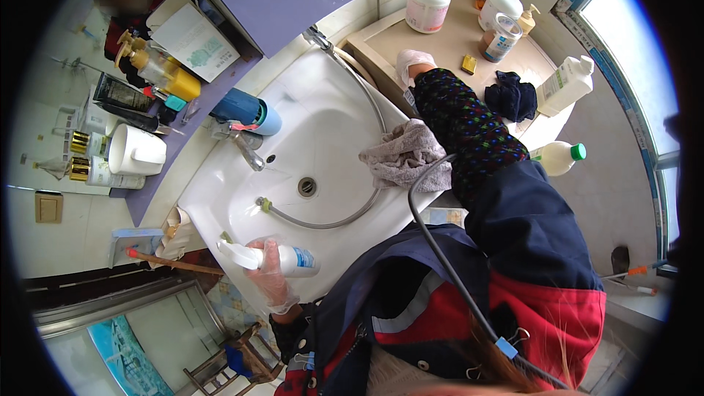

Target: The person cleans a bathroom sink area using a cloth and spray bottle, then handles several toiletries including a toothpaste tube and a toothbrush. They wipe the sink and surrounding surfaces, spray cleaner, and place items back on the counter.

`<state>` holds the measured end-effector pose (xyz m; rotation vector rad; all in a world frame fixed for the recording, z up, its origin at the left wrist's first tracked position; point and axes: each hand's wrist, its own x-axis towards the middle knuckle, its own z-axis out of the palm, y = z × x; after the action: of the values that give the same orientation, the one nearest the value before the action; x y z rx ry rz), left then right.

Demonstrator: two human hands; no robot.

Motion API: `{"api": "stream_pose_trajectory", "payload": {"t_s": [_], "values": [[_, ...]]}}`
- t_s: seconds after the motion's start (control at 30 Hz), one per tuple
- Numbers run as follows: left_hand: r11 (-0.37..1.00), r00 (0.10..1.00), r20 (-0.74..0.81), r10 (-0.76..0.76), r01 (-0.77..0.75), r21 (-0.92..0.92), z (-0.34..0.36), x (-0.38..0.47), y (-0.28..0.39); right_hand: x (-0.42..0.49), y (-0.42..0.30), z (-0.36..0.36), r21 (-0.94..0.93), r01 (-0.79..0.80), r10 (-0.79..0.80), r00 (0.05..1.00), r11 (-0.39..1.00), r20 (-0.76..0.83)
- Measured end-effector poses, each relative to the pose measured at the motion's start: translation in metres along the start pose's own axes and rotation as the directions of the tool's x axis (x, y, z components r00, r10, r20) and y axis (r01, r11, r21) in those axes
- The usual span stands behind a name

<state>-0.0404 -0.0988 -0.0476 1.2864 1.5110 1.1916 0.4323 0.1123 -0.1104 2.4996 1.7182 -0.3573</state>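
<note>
My left hand [270,275], in a clear plastic glove, grips a white spray bottle [297,262] with a blue label over the near left rim of the white sink [341,176]. My right hand [413,62], gloved too, reaches to the near left edge of a beige cabinet top [385,33]; its fingers are partly hidden, so what it holds or touches cannot be told. A crumpled grey towel [410,155] lies on the sink's right rim, below my right sleeve. A metal braided hose [330,225] curves through the basin, past the drain [307,187].
A chrome faucet [247,151] and a blue cup [269,118] stand at the sink's back. Pump bottles and a white mug [137,148] line a purple shelf. White jars [428,5], a dark cloth [511,96] and a white jug [566,85] are on the cabinet. A dark cable crosses before me.
</note>
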Motion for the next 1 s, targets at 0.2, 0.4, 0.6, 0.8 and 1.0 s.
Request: {"api": "stream_pose_trajectory", "payload": {"t_s": [0.2, 0.4, 0.6, 0.8, 1.0], "values": [[0.987, 0.999, 0.041, -0.007, 0.014, -0.162, 0.009, 0.017, -0.006, -0.062, 0.03, -0.061, -0.004, 0.496, -0.493, 0.862, 0.868, -0.116], [0.974, 0.973, 0.22, 0.075, -0.023, -0.227, 0.026, 0.044, 0.0, -0.255, 0.042, -0.088, 0.268, 0.468, -0.496, 0.867, 0.842, 0.044], [0.969, 0.837, 0.491, 0.24, -0.174, -0.177, 0.062, 0.062, 0.023, -0.381, 0.038, -0.063, 0.191, -0.107, 0.114, 0.993, 0.976, -0.026], [0.902, 0.662, 0.695, 0.281, 0.066, -0.427, 0.132, 0.066, 0.055, -0.326, -0.041, -0.041, 0.578, 0.491, -0.285, 0.865, 0.651, -0.414], [0.833, 0.511, 0.69, 0.513, -0.104, -0.543, 0.163, 0.063, 0.055, -0.271, -0.103, -0.006, 0.681, 0.559, -0.372, 0.828, 0.473, -0.42]]}}
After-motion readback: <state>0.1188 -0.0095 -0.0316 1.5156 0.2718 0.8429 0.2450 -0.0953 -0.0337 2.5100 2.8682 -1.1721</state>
